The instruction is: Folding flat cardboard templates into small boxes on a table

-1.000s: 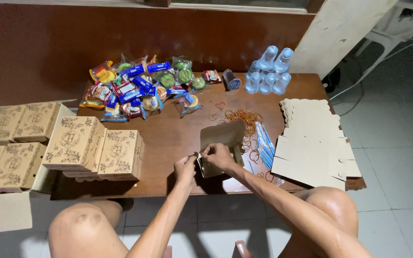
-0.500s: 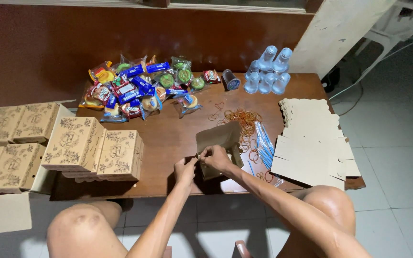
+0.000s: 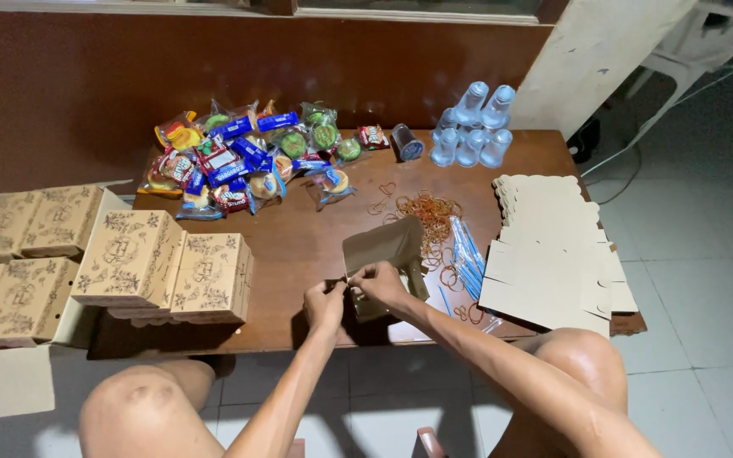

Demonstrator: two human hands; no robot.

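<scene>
Both my hands work on a brown cardboard box at the front edge of the wooden table. My left hand pinches a flap at the box's near left corner. My right hand grips the same near edge just to the right, fingers closed on the cardboard. The box stands partly folded, its top flap tilted up toward the back.
Folded printed boxes are stacked at the left, more beside the table. Flat box blanks lie at the right. Snack packets, small water bottles, rubber bands and blue straws cover the back and middle.
The box's top flap has risen and tilted back a little. My hands stayed on its near edge, shifting slightly.
</scene>
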